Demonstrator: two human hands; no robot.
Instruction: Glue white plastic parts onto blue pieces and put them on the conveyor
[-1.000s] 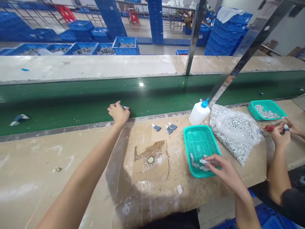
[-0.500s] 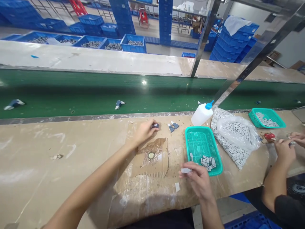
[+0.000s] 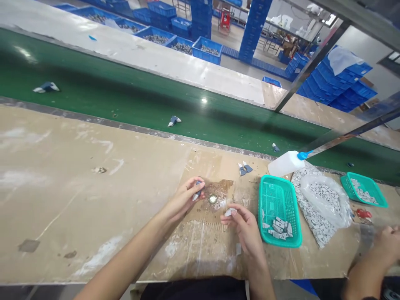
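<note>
In my left hand [image 3: 184,200] is a small dark blue and white plastic piece [image 3: 197,191], pinched between thumb and fingers. My right hand [image 3: 245,229] grips a small white piece [image 3: 230,212] at the fingertips. Between the hands a round cap with pale contents [image 3: 213,199] lies on a stained cardboard patch [image 3: 225,189]. Two blue and white pieces [image 3: 245,168] lie on the bench beyond. Right of my right hand stands a green basket [image 3: 265,187] with several small grey-white pieces [image 3: 281,228] in it. One pale flat piece [image 3: 238,249] is on the bench near my right wrist.
A white bottle with a blue cap [image 3: 286,163] leans by a plastic bag of small white pieces [image 3: 321,200]. Farther right are another green basket [image 3: 373,198] and a co-worker's hand [image 3: 387,246]. Behind runs a green conveyor belt [image 3: 131,110] carrying blue and white pieces, below a slanting metal post [image 3: 312,62].
My left hand has drawn back toward me from beside the two blue and white pieces, bringing its piece nearer the cap. My right hand is now closer to it. The view has tilted and shifted left.
</note>
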